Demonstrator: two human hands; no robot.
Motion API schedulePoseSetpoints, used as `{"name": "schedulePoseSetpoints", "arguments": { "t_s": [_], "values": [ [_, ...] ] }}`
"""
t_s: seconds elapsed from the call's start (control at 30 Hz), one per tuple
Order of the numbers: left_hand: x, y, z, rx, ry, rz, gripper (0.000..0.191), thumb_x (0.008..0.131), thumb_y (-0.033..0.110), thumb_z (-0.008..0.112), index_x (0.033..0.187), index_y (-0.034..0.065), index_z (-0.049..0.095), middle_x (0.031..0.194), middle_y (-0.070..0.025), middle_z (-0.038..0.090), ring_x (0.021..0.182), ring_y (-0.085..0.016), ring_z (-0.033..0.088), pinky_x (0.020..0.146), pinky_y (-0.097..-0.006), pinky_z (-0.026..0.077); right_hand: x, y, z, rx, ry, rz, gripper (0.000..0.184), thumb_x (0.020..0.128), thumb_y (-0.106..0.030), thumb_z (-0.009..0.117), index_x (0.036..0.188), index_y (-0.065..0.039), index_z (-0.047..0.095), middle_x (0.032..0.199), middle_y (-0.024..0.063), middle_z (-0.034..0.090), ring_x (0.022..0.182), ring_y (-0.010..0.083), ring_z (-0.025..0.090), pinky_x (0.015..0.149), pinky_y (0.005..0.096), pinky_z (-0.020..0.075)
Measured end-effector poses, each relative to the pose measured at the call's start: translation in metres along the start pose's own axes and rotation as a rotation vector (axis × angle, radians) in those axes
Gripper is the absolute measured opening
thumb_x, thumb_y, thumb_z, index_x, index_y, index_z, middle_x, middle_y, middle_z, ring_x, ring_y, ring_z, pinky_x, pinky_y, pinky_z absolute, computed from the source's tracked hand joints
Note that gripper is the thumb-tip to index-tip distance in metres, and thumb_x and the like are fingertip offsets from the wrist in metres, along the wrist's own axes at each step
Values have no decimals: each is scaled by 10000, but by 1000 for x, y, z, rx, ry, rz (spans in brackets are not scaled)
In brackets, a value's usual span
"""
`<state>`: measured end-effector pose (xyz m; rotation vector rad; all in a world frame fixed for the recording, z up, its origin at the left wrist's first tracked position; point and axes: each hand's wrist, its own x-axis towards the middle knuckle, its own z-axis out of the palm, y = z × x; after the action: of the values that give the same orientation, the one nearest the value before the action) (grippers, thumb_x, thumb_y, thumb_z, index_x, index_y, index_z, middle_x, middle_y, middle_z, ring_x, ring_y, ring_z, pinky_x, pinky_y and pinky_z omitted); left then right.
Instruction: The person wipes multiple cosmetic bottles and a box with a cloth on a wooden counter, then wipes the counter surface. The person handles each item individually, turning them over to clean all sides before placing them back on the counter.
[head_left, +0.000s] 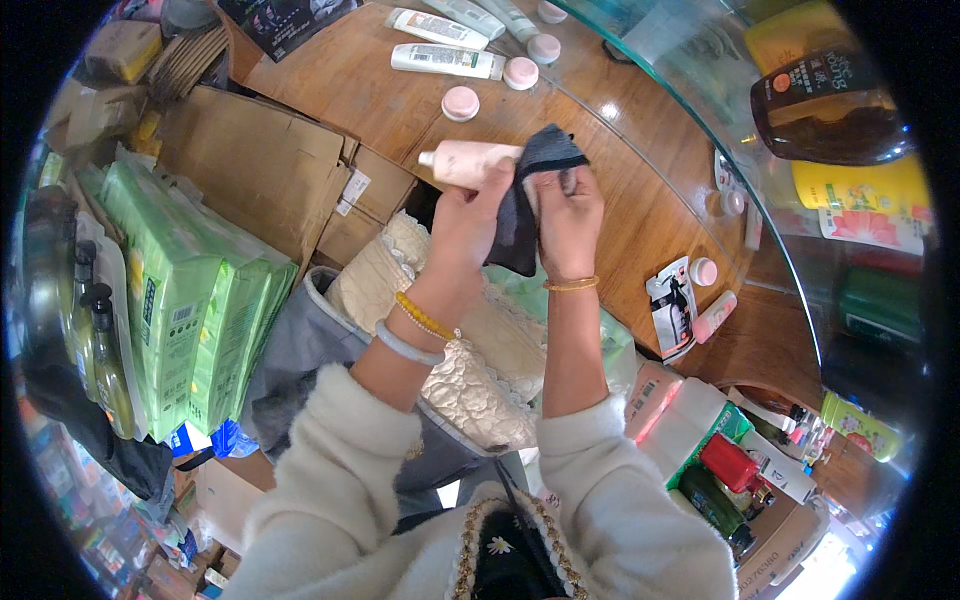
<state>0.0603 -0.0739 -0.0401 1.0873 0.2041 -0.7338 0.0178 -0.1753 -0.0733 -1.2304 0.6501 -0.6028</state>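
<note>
My left hand (469, 221) grips a pale pink plastic bottle (469, 163) near its base, its small white nozzle end pointing left. A dark grey cloth (551, 150) is bunched in my right hand (568, 217), against the base end of the bottle. Part of the cloth hangs down between my two hands. Both hands are above the front edge of a wooden surface (637, 202). Beyond them stand pink-topped round jars (460, 103), with white tubes (448, 61) lying behind.
Curved glass (757, 195) borders the wooden surface on the right, with bottles behind it. Below my arms a grey fabric bin (315, 352) holds cream quilted cloth (480, 390). Green tissue packs (172, 300) and a cardboard box (247, 165) are at left. A black-and-white packet (673, 307) lies at right.
</note>
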Motion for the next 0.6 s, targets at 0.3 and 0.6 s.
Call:
{"name": "schedulePoseSetpoints", "arguments": {
  "t_s": [0.3, 0.6],
  "values": [
    [-59, -70, -48, 24, 198, -72, 361, 863, 155, 543, 1173, 22, 416, 1075, -84, 521, 958, -175, 525, 811, -283, 447, -2, -25, -2, 757, 94, 209, 344, 936, -268, 417, 1144, -9, 506, 1060, 120, 598, 936, 246, 594, 827, 372, 494],
    [-14, -44, -37, -677, -309, -33, 493, 911, 411, 403, 1296, 104, 389, 1305, -38, 451, 1161, -197, 446, 1000, -382, 342, -36, -32, 13, 312, 276, -37, 236, 951, -112, 385, 1138, 2, 473, 1014, 64, 566, 857, 143, 559, 773, 269, 471]
  ]
}}
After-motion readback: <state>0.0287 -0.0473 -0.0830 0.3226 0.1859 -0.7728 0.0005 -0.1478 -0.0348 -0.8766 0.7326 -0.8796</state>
